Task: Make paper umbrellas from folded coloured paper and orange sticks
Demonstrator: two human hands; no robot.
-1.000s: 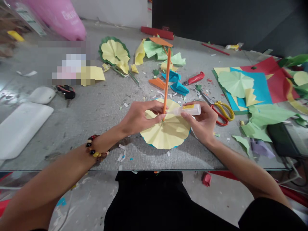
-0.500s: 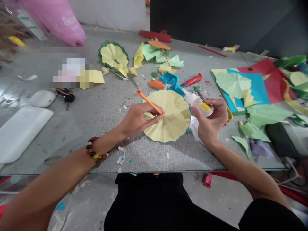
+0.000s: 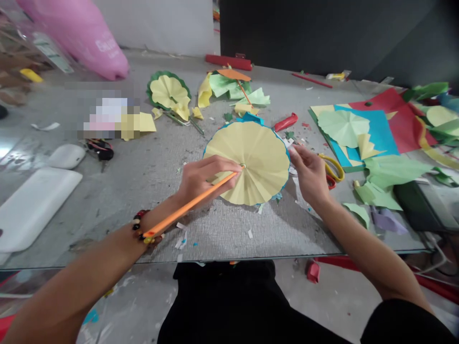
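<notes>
My left hand (image 3: 211, 177) is closed in a pinch on an orange rolled-paper stick (image 3: 190, 204). One end of the stick meets the centre of a pleated pale-yellow paper disc (image 3: 260, 160); the other reaches back over my wrist. Blue paper shows along the disc's scalloped rim. My right hand (image 3: 309, 169) is closed beside the disc's right edge, its thumb and fingertips together. A small white piece shows by those fingertips, but what they grip is hidden. Scissors with yellow and red handles (image 3: 334, 168) lie just right of that hand.
A red-handled cutter (image 3: 286, 122) lies behind the disc. Finished-looking green and yellow paper rounds (image 3: 167, 90) lie at back left. Stacked coloured sheets (image 3: 385, 129) are on the right, and a white power bank (image 3: 38, 208) on the left. Paper scraps dot the table (image 3: 222, 234).
The orange stick has swung from pointing away to pointing back toward my left wrist. The disc looks closer and slightly higher. The white glue bottle in my right hand is no longer plainly visible.
</notes>
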